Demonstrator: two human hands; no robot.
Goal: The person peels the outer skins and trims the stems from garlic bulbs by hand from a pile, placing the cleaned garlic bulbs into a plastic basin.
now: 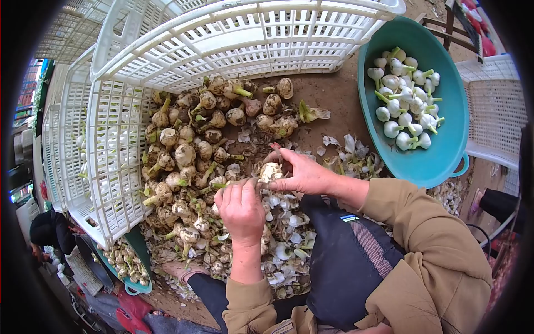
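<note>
A garlic bulb (271, 172), part white and part dirty brown, sits between my two hands. My right hand (309, 171) grips the bulb from the right with thumb and fingers. My left hand (240, 207) is closed at the bulb's left side, and a green stem (220, 185) pokes out beyond its fingers. Just left of and behind my hands lies a heap of soil-covered garlic bulbs (185, 154) with stems. Loose white peelings (292, 222) cover the ground below my hands.
A teal basin (414, 167) at the right holds clean white garlic. White plastic crates (267, 42) stand behind the heap, with another crate (114, 161) on the left. A second teal basin (143, 288) with garlic is at lower left. Another crate (495, 106) stands at far right.
</note>
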